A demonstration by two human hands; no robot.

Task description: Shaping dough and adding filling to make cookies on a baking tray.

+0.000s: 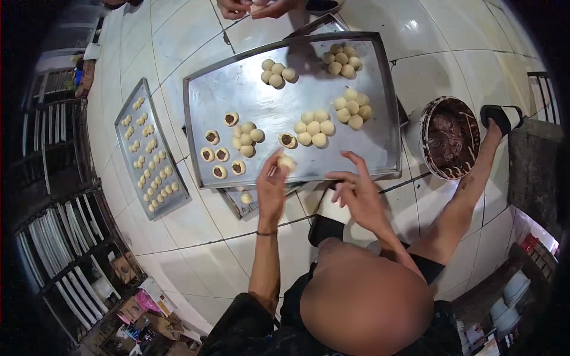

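Note:
My left hand (273, 187) pinches a pale dough ball (287, 163) above the near edge of a large metal tray (228, 89). To the right, my right hand (359, 199) has its fingers apart and holds nothing, hovering over the tray's near rim. Just beyond the held dough lies an opened dough piece with dark filling (287, 140). Beside it sits a cluster of plain dough balls (314, 127). Several filled, open-topped pieces (221, 155) are at the tray's left, near another cluster (246, 139). More clusters, such as one at the far right (342, 60), stand farther back.
A round tub (423, 142) of dark brown filling (445, 133) stands right of the tray, by my bare leg (469, 196). At left, a second tray (178, 204) carries rows of small dough pieces. Another person's hands (261, 8) work at the far edge. Racks (65, 255) line the left.

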